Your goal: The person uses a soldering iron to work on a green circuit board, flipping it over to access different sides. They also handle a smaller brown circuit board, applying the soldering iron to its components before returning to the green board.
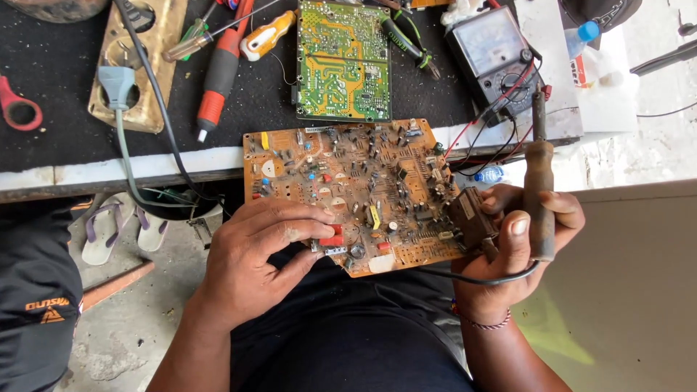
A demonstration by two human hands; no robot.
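- An orange-brown circuit board (356, 192), crowded with small capacitors, resistors and a dark boxy transformer at its right edge, lies across the person's lap, its far edge near the lip of the workbench (145, 168).
- The board looks light and stiff, but its standing parts seem fragile and easily bent; it is probably best held by its bare edges and corners.
- The left hand (265, 254) grips the board's near-left corner, thumb and forefinger pinching the edge, the other fingers curled beneath.
- The right hand (519, 239) is closed around a soldering iron (539, 196) with a worn wooden handle, held upright, while its fingers also steady the board's right edge by the transformer. The iron's black cord loops under the board.
- On the dark bench top above: a green circuit board (343, 62), an analogue multimeter (494, 54) with red and black leads, a red-handled screwdriver (218, 76), pliers (406, 40), and a brass-coloured socket strip (138, 65) with a grey plug.
- Sandals (120, 229) lie on the concrete floor at the left.
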